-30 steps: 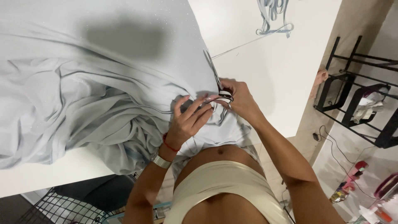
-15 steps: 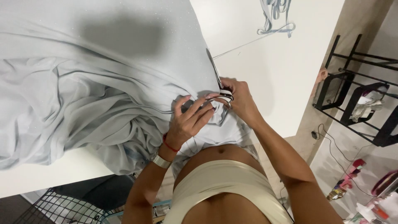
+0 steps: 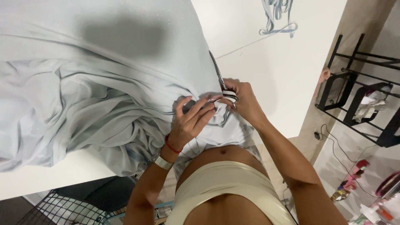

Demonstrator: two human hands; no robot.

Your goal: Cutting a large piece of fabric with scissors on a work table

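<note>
Where the pale grey fabric (image 3: 104, 83) is bunched over the near edge of the white table (image 3: 266, 71), scissors (image 3: 220, 81) are gripped by the right hand (image 3: 243, 100), fingers closed through the handles. The cloth is pinched by the left hand (image 3: 193, 121) just beside them. Fabric strips (image 3: 277, 18) lie well apart on bare tabletop. A black rack (image 3: 362, 91) stands at the right, a wire basket (image 3: 66, 208) below.
</note>
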